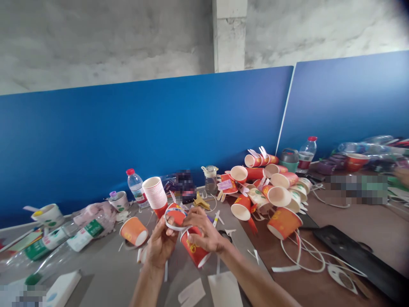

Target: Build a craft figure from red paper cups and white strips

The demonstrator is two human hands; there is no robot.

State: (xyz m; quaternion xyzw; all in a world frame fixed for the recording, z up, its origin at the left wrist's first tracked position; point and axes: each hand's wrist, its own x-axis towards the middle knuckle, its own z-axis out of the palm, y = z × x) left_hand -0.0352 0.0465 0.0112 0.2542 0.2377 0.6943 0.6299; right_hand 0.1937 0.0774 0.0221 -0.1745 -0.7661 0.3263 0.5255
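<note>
A thin ring (174,229), which looks like a roll of clear tape, is held up between my two hands. My left hand (159,245) has its fingers closed around the ring's left side. On the right side, my right hand (204,230) pinches at its edge, fingertips bent. Just below my right hand, a red paper cup (196,253) with gold print lies tilted; I cannot tell whether the hand touches it. Through the ring, part of another red cup (177,216) shows. Behind the hands stands a tall stack of white-rimmed paper cups (155,192).
Many red paper cups (279,196), some with paper ears, are piled on the right. An orange cup (134,231) lies at left, near plastic bottles (84,234). White paper pieces (225,290) lie in front. Cables (315,260) and a black flat object (361,251) are at right.
</note>
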